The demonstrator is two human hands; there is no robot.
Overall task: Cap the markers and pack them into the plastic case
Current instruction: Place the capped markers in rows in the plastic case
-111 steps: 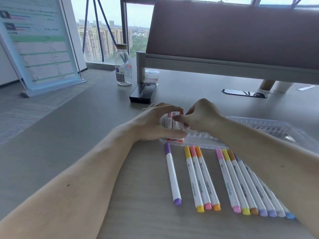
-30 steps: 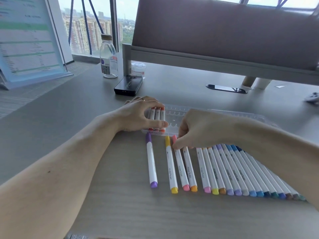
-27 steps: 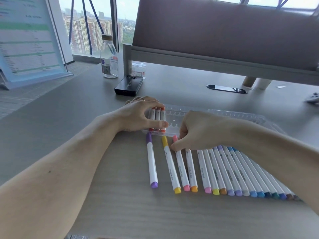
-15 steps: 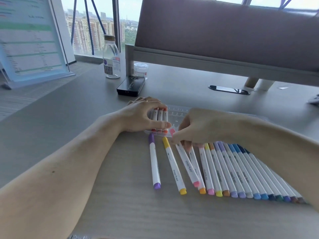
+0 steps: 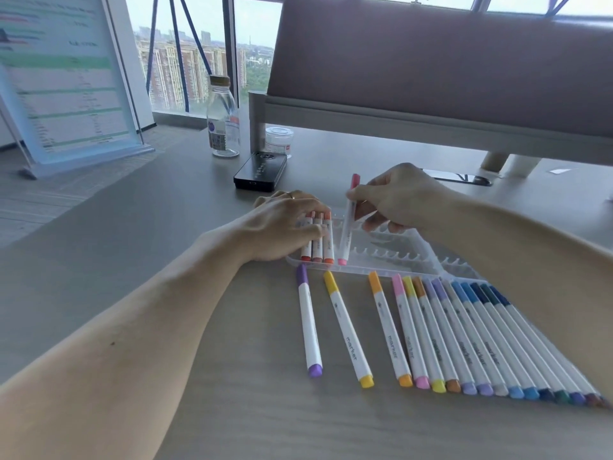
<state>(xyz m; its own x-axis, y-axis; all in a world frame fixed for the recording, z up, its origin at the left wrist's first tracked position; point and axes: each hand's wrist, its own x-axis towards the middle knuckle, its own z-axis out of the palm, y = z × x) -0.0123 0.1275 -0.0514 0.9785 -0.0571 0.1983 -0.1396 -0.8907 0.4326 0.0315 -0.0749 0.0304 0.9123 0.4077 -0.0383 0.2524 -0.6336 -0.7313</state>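
Head view: held pink marker steeply tilted over the plastic case, with lower pink end touching the case floor just beside three packed markers and upper end raised clear. Pinched upper barrel, below the top cap, between thumb and curled fingers of right hand. Judged as seating step: needed lower end lodged in next free notch first, then barrel lowered flat, parallel to neighbours, and pressed until clipped. Laid left hand, fingers relaxed and close together, across the packed three; probably served as brace against case sliding. Had remaining capped markers in a row on desk, just in front of the case.
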